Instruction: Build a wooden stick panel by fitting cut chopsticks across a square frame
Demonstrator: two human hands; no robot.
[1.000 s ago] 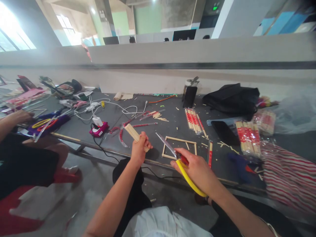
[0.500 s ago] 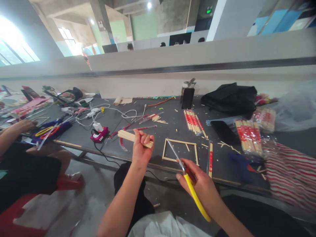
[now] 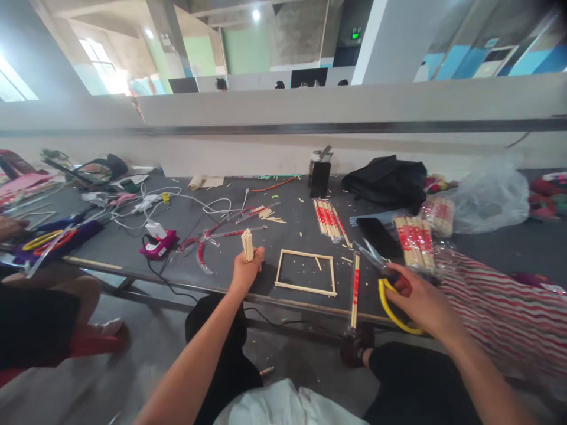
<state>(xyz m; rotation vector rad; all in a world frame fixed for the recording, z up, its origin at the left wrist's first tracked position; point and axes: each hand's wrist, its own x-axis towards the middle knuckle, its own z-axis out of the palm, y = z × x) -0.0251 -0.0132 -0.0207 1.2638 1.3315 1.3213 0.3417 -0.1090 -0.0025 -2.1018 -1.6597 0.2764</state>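
Note:
My left hand (image 3: 246,270) is closed round a bundle of wooden sticks (image 3: 247,243), which points up above the table's front part. On the right, my right hand (image 3: 410,292) holds scissors (image 3: 401,316) with yellow handles; their blades point to the upper left, near a black phone lying flat (image 3: 377,237). Between my hands a rectangular frame of sticks (image 3: 305,289) lies on the dark table, with a short loose stick inside it. A red-wrapped pair of chopsticks (image 3: 355,289) lies right of the frame, its end past the table's front edge.
Wrapped chopstick packs (image 3: 326,219) and a thicker pack (image 3: 414,242) lie further back. A phone stands upright (image 3: 319,179) by the wall. Black cloth (image 3: 385,180), striped fabric (image 3: 482,307), a purple power block (image 3: 159,245) and cables surround them. Another person's hand (image 3: 11,227) is far left.
My right hand has moved the scissors right, away from the frame. My left hand has turned its bundle from sideways to upright. The view has shifted right.

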